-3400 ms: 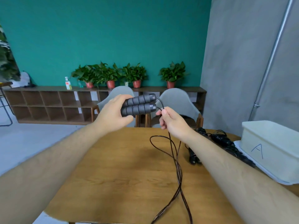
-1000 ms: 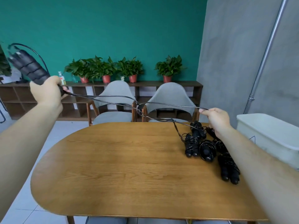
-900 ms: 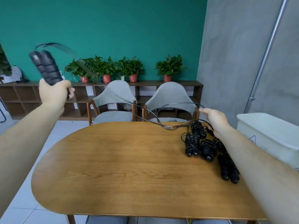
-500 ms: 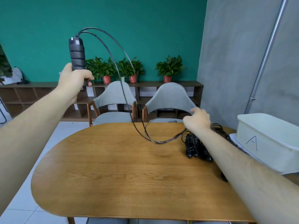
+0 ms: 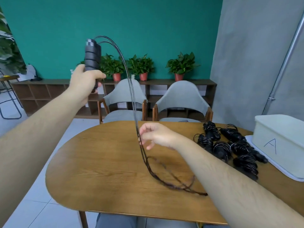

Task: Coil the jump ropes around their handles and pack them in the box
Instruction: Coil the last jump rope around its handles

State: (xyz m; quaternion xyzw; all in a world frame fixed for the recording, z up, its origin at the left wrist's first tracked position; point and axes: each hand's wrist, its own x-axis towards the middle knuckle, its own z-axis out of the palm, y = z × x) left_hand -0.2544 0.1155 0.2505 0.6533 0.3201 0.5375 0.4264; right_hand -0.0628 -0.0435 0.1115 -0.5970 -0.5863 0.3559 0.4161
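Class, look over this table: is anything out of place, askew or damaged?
Nothing looks damaged or spilled. The coiled black jump ropes lie heaped on the oval wooden table beside the white box marked A, not in it. One thin dark rope trails uncoiled from the right hand.

Oval wooden worktop in front of me, two grey chairs tucked in at its far side. Behind them, a low brown shelf carries potted plants against the teal wall. A metal pipe runs up on my right.
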